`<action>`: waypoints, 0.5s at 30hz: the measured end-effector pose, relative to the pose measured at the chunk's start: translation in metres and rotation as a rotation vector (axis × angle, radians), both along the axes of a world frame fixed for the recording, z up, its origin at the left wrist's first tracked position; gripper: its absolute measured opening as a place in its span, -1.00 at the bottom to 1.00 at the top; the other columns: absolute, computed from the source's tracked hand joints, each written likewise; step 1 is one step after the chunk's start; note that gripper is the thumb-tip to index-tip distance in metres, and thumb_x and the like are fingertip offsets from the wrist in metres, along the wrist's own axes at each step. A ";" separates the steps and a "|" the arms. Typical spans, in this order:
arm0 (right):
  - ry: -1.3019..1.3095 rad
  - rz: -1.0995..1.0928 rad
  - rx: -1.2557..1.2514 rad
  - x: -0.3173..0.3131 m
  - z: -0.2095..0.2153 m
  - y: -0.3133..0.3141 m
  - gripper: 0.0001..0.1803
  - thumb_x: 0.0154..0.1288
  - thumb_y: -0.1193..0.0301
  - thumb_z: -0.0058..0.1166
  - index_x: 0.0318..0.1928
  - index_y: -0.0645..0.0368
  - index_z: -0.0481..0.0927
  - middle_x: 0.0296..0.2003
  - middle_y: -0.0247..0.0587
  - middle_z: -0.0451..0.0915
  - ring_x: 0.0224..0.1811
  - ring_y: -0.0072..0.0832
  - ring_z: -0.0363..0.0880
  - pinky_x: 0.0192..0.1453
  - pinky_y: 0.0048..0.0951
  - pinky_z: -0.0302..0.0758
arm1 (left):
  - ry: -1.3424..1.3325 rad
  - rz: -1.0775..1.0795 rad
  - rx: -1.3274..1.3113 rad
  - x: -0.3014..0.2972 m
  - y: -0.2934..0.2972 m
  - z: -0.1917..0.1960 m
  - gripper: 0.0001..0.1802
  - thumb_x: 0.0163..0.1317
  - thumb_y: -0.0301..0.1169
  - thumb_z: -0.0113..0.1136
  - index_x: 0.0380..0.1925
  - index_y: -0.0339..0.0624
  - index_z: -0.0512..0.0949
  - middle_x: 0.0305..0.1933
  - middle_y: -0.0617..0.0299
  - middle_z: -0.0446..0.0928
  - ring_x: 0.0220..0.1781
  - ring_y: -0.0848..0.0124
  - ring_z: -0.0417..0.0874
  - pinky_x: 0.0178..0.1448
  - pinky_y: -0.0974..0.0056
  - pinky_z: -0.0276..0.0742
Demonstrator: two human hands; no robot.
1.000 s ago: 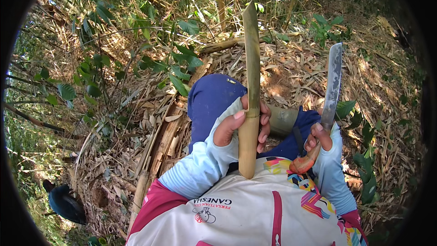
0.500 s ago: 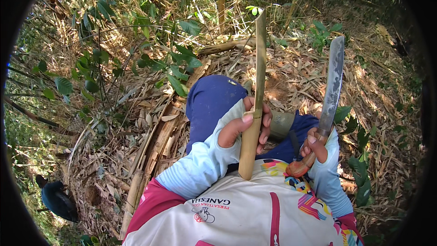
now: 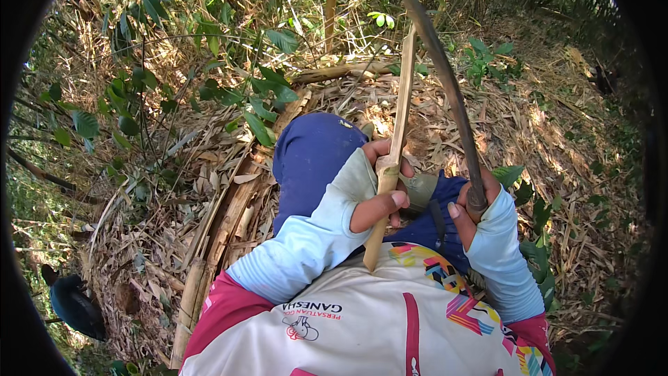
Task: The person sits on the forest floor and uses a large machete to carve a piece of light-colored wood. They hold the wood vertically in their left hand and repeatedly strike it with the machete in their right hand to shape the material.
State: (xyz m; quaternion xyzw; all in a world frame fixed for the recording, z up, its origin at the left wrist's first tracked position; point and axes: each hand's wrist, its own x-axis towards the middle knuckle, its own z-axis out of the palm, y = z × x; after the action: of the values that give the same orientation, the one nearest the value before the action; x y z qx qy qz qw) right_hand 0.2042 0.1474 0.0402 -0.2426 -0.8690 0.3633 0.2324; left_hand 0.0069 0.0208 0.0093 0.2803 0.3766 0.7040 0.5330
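My left hand (image 3: 372, 214) is wrapped round a split piece of bamboo (image 3: 402, 97) near its node. The bamboo stands nearly upright, its lower end close to my shirt front and its pale cut edge showing. In my closed right hand (image 3: 480, 212) is a machete (image 3: 452, 87), gripped by its handle, which the fingers mostly hide. Its dark blade is seen nearly edge-on, rising and leaning left. The tip appears just above the bamboo's upper end; whether they touch I cannot tell.
My bent knee (image 3: 313, 157) in blue trousers is left of the bamboo. Split old bamboo (image 3: 233, 216) lies along the left, another length (image 3: 348, 71) lies beyond, and a thin post (image 3: 331, 10) stands farther back. A leafy plant (image 3: 261, 94) and a dark teal shape (image 3: 75, 305) are leftward.
The machete has swung left toward the bamboo's top, its blade turning from flat side to edge. The bamboo has turned in my left hand, now showing its cut edge.
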 end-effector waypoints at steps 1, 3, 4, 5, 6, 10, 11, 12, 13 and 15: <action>-0.021 -0.019 0.072 -0.002 0.003 0.002 -0.40 0.20 0.58 0.18 0.28 0.21 0.38 -0.30 -0.21 0.56 -0.35 -0.53 0.55 -0.21 -0.49 0.48 | 0.018 0.004 -0.018 0.001 0.000 0.001 -0.21 0.12 -0.55 0.23 0.33 -0.32 0.07 0.01 0.13 0.41 -0.28 0.41 0.56 -0.31 0.38 0.60; -0.051 -0.066 0.220 -0.007 0.004 0.005 -0.37 0.14 0.61 0.20 0.27 0.19 0.40 -0.43 -0.33 0.47 -0.42 -0.61 0.44 -0.30 -0.53 0.42 | 0.058 0.017 -0.020 0.003 0.000 0.004 -0.17 0.10 -0.52 0.31 0.33 -0.30 0.08 -0.02 0.15 0.42 -0.30 0.42 0.56 -0.32 0.40 0.58; -0.039 -0.043 0.311 -0.007 0.001 0.010 -0.39 0.13 0.61 0.21 0.24 0.18 0.43 -0.41 -0.29 0.51 -0.40 -0.54 0.49 -0.28 -0.50 0.44 | 0.076 0.022 -0.022 0.004 0.001 0.004 -0.15 0.09 -0.51 0.35 0.33 -0.28 0.08 -0.03 0.16 0.43 -0.31 0.42 0.56 -0.32 0.41 0.57; -0.027 -0.020 0.401 -0.005 -0.001 0.015 -0.41 0.11 0.62 0.21 0.21 0.17 0.46 -0.39 -0.26 0.54 -0.38 -0.47 0.54 -0.26 -0.46 0.47 | 0.081 0.020 -0.029 0.005 0.001 0.002 -0.15 0.07 -0.49 0.39 0.32 -0.28 0.11 -0.04 0.17 0.45 -0.26 0.40 0.57 -0.25 0.37 0.58; -0.016 0.003 0.492 -0.005 -0.002 0.019 -0.43 0.10 0.63 0.22 0.18 0.16 0.49 -0.36 -0.22 0.58 -0.36 -0.40 0.59 -0.24 -0.43 0.49 | 0.086 0.018 -0.036 0.006 0.001 0.000 -0.15 0.06 -0.47 0.42 0.31 -0.27 0.14 -0.04 0.17 0.47 -0.21 0.38 0.58 -0.17 0.34 0.58; -0.283 0.056 0.552 -0.007 0.014 0.020 -0.47 -0.18 0.60 0.32 -0.06 0.10 0.59 -0.31 -0.13 0.61 -0.29 -0.14 0.61 -0.19 -0.26 0.51 | 0.528 0.083 0.035 -0.004 0.002 -0.007 -0.17 -0.01 -0.40 0.51 0.24 -0.28 0.26 -0.04 0.18 0.54 0.02 0.38 0.55 0.21 0.20 0.41; -0.304 0.059 0.574 -0.007 0.017 0.020 -0.47 -0.20 0.57 0.33 -0.07 0.09 0.59 -0.35 -0.16 0.58 -0.30 -0.16 0.59 -0.19 -0.24 0.49 | 0.592 0.103 0.027 -0.004 0.001 -0.006 -0.18 -0.03 -0.38 0.53 0.22 -0.29 0.29 -0.05 0.19 0.56 0.07 0.40 0.53 0.30 0.19 0.33; -0.325 0.062 0.597 -0.008 0.022 0.021 -0.46 -0.22 0.54 0.34 -0.08 0.08 0.58 -0.38 -0.19 0.56 -0.31 -0.17 0.57 -0.20 -0.22 0.47 | 0.656 0.125 0.019 -0.005 0.001 -0.005 -0.18 -0.05 -0.36 0.55 0.20 -0.30 0.32 -0.06 0.20 0.59 0.13 0.43 0.51 0.39 0.18 0.25; -0.341 0.070 0.617 -0.010 0.025 0.022 -0.46 -0.25 0.51 0.35 -0.09 0.06 0.58 -0.42 -0.22 0.53 -0.32 -0.19 0.55 -0.20 -0.20 0.45 | 0.562 0.104 0.006 -0.005 0.000 -0.002 -0.15 -0.05 -0.35 0.55 0.22 -0.30 0.29 -0.08 0.20 0.59 0.09 0.45 0.53 0.37 0.20 0.27; -0.349 0.075 0.647 -0.015 0.031 0.024 -0.50 -0.23 0.47 0.34 -0.12 0.02 0.58 -0.41 -0.27 0.54 -0.31 -0.22 0.56 -0.18 -0.16 0.42 | 0.315 0.073 -0.021 -0.001 -0.002 0.005 0.02 -0.08 -0.33 0.58 0.30 -0.35 0.13 -0.17 0.22 0.60 -0.03 0.47 0.58 0.31 0.23 0.33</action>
State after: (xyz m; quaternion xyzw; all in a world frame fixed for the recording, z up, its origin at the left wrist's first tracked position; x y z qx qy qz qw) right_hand 0.1896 0.1711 0.0709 -0.1831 -0.9737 0.0313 0.1317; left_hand 0.0061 0.0190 0.0148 0.3678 0.4730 0.6661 0.4443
